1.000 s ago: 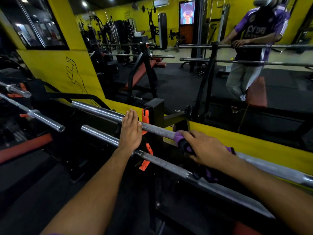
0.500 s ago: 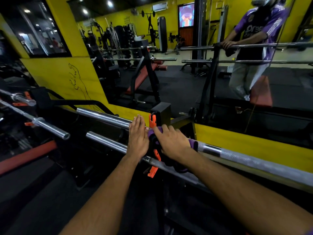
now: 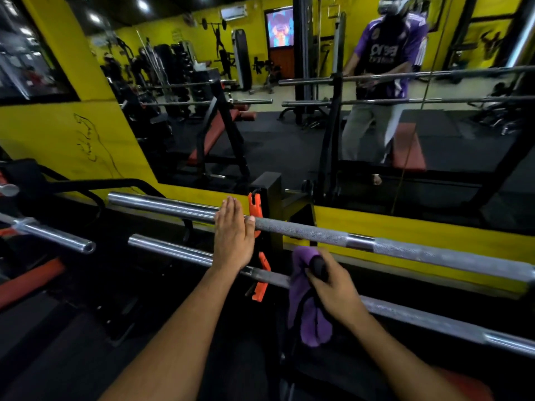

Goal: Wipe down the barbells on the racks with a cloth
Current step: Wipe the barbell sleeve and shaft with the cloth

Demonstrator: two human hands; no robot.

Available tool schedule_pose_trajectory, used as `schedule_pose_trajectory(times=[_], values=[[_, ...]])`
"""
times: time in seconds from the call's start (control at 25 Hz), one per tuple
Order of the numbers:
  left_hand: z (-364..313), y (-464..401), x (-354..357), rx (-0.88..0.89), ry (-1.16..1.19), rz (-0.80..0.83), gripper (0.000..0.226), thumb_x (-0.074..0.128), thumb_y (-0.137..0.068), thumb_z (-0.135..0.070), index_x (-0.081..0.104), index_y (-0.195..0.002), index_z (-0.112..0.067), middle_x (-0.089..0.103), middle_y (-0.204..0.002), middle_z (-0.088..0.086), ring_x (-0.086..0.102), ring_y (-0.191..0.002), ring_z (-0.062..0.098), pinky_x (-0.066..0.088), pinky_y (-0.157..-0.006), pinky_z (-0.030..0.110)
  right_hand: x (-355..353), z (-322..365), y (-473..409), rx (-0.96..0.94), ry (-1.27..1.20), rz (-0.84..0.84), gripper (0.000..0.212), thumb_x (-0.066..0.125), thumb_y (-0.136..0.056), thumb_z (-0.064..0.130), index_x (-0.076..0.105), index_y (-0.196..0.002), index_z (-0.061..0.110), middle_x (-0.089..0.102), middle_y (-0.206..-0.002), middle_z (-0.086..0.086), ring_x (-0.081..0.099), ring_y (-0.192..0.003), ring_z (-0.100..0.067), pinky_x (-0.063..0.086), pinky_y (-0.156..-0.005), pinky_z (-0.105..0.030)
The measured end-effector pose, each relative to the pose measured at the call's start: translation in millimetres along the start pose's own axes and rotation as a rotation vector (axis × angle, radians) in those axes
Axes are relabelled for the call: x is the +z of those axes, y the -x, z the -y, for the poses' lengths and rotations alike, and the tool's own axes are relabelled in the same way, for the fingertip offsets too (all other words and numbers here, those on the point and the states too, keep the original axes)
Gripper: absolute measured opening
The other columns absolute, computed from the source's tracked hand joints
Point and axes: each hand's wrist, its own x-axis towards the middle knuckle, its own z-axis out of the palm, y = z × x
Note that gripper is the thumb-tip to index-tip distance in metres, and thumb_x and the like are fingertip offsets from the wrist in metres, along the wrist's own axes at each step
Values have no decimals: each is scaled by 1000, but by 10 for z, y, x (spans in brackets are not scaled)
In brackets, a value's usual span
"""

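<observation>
Purple cloth (image 3: 308, 302): right hand (image 3: 337, 287), fingers clamped on it, has shifted from upper barbell (image 3: 318, 234) to lower barbell (image 3: 405, 312), right of orange bracket (image 3: 262, 280). Left hand (image 3: 233, 238): fingers straight, together, still braced across both. Lower bar's wipe likely starting.

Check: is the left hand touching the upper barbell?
Touching. The head view shows the left hand lying flat across the upper barbell, fingers straight over it.

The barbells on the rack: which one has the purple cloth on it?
The lower, nearer barbell; the right hand holds the purple cloth on it.
</observation>
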Motion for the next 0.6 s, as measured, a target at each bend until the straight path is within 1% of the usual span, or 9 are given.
schedule_pose_trajectory(times=[0.08, 0.12, 0.16, 0.24, 0.28, 0.36, 0.44, 0.56, 0.6], values=[[73, 3, -54, 53, -35, 37, 70, 9, -106, -51, 3, -160, -8, -3, -169, 8, -6, -156, 20, -5, -126, 36, 32, -15, 127, 251, -383, -302, 29, 63, -95, 3, 66, -113, 25, 75, -100, 5, 69, -99, -21, 52, -84, -29], [123, 7, -89, 91, -46, 61, 72, 5, -104, -53, 3, -160, -9, -3, -169, 8, -6, -156, 19, -5, -126, 34, 38, -43, 164, 365, -579, -403, 21, 62, -96, 5, 67, -114, 16, 75, -96, -4, 68, -93, -27, 53, -78, -33], [189, 10, -130, 135, -47, 89, 72, 3, -104, -53, 3, -160, -9, -3, -169, 7, -5, -156, 18, -5, -125, 33, 44, -69, 218, 444, -759, -483, 21, 60, -96, 8, 66, -117, 8, 73, -96, -13, 68, -89, -31, 53, -76, -36], [347, -30, -214, 227, -43, 129, 67, 6, -106, -51, 3, -160, -11, -5, -168, 3, -5, -155, 16, -5, -126, 33, 59, 8, 310, 491, -974, -592, 28, 57, -95, 16, 64, -118, 1, 70, -96, -22, 68, -82, -33, 55, -73, -38], [430, -58, -245, 278, -27, 151, 67, 7, -106, -51, 3, -159, -12, -6, -167, 1, -5, -155, 15, -6, -126, 33, 80, 71, 344, 480, -1026, -649, 27, 55, -96, 19, 66, -113, 2, 69, -94, -22, 69, -78, -32, 56, -70, -35], [568, -111, -293, 382, 34, 187, 73, 6, -102, -56, 6, -159, -12, -3, -167, 0, -3, -155, 15, -5, -126, 34, 135, 213, 383, 428, -1066, -769, 24, 49, -99, 20, 70, -95, 9, 69, -85, -16, 70, -68, -25, 57, -61, -28], [665, -138, -290, 453, 64, 200, 79, 2, -97, -59, 8, -160, -12, 3, -168, 1, 0, -155, 16, -1, -126, 35, 173, 307, 420, 382, -1092, -866, 34, 46, -101, 20, 72, -80, 17, 71, -75, -10, 70, -62, -22, 57, -57, -25], [757, -206, -304, 528, 80, 197, 76, 3, -98, -58, 11, -160, -13, 8, -168, 3, 4, -156, 18, 3, -126, 36, 272, 435, 444, 303, -1031, -1009, 20, 48, -99, 21, 68, -98, 14, 71, -81, -12, 70, -67, -26, 58, -59, -28], [778, -223, -313, 551, 81, 197, 74, 5, -100, -56, 13, -160, -13, 10, -168, 3, 6, -155, 18, 4, -125, 35, 276, 444, 462, 293, -1013, -1053, 19, 49, -99, 22, 66, -100, 14, 72, -80, -11, 70, -66, -26, 57, -57, -28]])
